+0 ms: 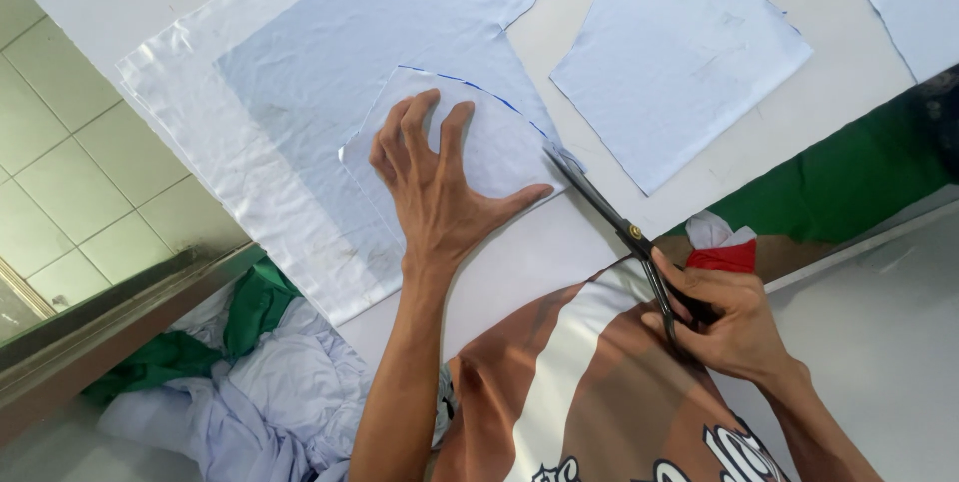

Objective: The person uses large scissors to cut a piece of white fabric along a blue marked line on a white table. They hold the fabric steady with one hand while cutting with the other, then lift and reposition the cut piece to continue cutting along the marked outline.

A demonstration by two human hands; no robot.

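Head view, looking down on my two hands at the white table (789,132). My left hand (437,192) lies flat, palm down, its fingers (455,137) released and spread wide, pressing on a small pale-blue fabric piece (494,147) with a curved edge traced in blue. The piece lies directly under my palm and fingers and reaches out from them toward 2 o'clock; my thumb points toward 3 o'clock along its lower edge.

My right hand (724,317) is clenched around the handles of black scissors (609,212), fingers threaded through the loops. The blades run from that hand toward 10 o'clock, and their tips meet the fabric piece at its right corner, just beside my left thumb tip; whether the blades are parted or closed there I cannot tell, as they look like a single dark line.

The piece rests on a larger pale-blue fabric sheet (330,62) spread toward 11 o'clock. A separate cut pale-blue panel (674,62) lies on the table at 1 o'clock, well apart from both hands. A red-and-white cloth scrap (721,247) sits just above my right hand. A heap of green and pale cloth (250,362) lies below the table edge at 8 o'clock.
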